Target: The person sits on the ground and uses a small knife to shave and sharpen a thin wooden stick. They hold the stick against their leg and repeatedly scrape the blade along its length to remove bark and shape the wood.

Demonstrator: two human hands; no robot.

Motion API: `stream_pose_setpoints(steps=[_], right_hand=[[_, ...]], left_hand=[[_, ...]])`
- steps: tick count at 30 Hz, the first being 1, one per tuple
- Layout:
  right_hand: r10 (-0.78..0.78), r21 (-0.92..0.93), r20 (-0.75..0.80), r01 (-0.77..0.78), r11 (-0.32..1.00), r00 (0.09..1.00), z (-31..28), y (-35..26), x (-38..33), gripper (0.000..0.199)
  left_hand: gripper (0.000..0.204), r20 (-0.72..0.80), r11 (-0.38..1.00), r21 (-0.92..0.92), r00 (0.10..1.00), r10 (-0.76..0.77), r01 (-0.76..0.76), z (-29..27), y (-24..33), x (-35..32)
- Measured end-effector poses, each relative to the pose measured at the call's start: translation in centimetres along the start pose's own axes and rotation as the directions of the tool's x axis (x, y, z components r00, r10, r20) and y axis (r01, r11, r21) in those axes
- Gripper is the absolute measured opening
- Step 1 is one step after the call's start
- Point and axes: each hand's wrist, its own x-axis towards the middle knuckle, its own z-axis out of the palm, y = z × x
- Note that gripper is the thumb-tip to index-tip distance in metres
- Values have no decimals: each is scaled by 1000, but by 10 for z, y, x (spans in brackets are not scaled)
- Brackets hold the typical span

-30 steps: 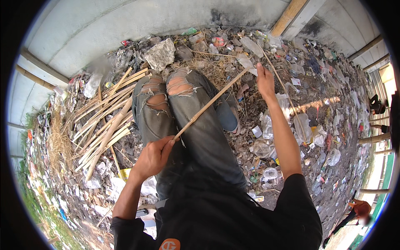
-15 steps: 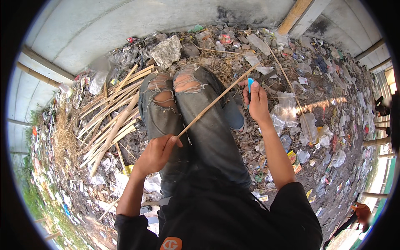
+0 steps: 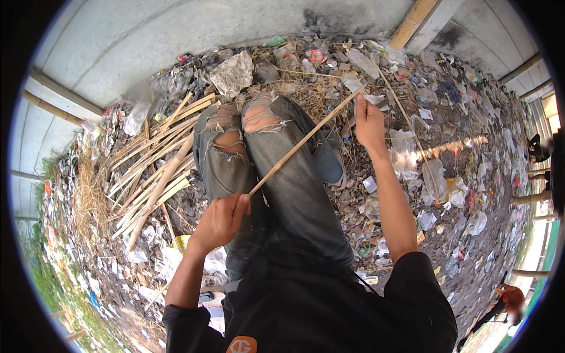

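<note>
A long thin bamboo stick (image 3: 306,139) slants across my knees from lower left to upper right. My left hand (image 3: 220,220) is closed round its near end, thumb along the top. Up at the far end, my right hand (image 3: 369,126) is closed with its thumb against or right beside the stick. The blue-handled knife seen in that hand a moment earlier is now hidden by the hand. Beyond my left knee, several split bamboo strips (image 3: 153,170) lie in a loose pile.
Torn jeans (image 3: 282,170) cover my bent legs. A pale rock (image 3: 232,74) sits ahead, near a grey wall (image 3: 194,26). Plastic scraps and dry litter cover the ground. Another thin stick (image 3: 406,112) lies to the right. At the lower right is another person (image 3: 511,303).
My right hand has moved up to the stick's far end and turned, so the blue knife handle no longer shows. The left hand stays at the near end, almost unmoved.
</note>
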Motion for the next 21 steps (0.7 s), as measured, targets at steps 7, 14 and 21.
stream_pose_setpoints(steps=[7,14,21], right_hand=[[118,138,-130,-100,985,984,5,6,-5,64],[121,125,-233,-94,988,965,-13,17,11,68],[17,-44,-112,-22,999,994,-17,-17,9,71]], left_hand=[[44,32,998,22,998,-51,51,-2,-2,-2],[40,-17,1000,-27,1000,15,-15,0,-4,0],[42,-25,999,32,1000,-10,11,0,1,1]])
